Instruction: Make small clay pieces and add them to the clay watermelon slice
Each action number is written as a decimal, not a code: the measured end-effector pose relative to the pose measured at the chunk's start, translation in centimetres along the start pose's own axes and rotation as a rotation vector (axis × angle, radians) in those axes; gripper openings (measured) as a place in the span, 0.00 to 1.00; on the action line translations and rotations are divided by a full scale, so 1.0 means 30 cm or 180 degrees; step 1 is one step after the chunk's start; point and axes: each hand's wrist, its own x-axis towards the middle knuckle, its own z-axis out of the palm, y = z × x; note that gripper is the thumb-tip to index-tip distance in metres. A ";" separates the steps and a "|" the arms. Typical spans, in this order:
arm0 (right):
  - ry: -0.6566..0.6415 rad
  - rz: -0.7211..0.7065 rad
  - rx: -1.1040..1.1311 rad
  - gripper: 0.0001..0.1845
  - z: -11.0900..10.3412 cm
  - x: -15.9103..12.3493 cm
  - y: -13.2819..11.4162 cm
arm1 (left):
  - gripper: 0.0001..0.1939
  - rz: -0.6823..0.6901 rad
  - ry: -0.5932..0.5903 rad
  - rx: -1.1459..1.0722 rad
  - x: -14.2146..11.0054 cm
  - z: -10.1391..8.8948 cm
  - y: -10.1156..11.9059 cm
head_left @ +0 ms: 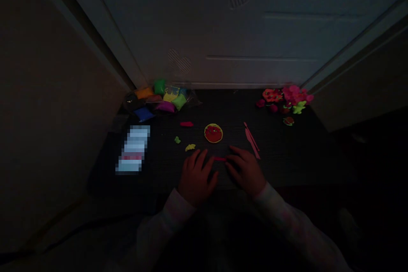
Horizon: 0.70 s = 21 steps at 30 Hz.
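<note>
Both ends of our pink roll (219, 159), nearside of the yellow-rimmed disc (213, 139), meet our left hand (195, 176) and right hand (245, 170); pinched or not, we cannot tell. Uneven pressure could snap it.

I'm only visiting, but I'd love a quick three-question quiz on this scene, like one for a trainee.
1. What colour is the thin strip between the left hand and the right hand?
a) blue
b) pink
c) green

2. True or false: the two slim tools lie to the right of the round red disc.

3. Fill in: as the person sees it, the coloured packets lie at the far ____ of the dark table.

Key: 1 b; 2 true; 3 left.
</note>
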 end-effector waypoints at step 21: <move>0.0017 -0.0049 0.0033 0.10 0.009 0.041 0.011 | 0.16 0.0151 0.0088 -0.0267 -0.006 -0.006 -0.005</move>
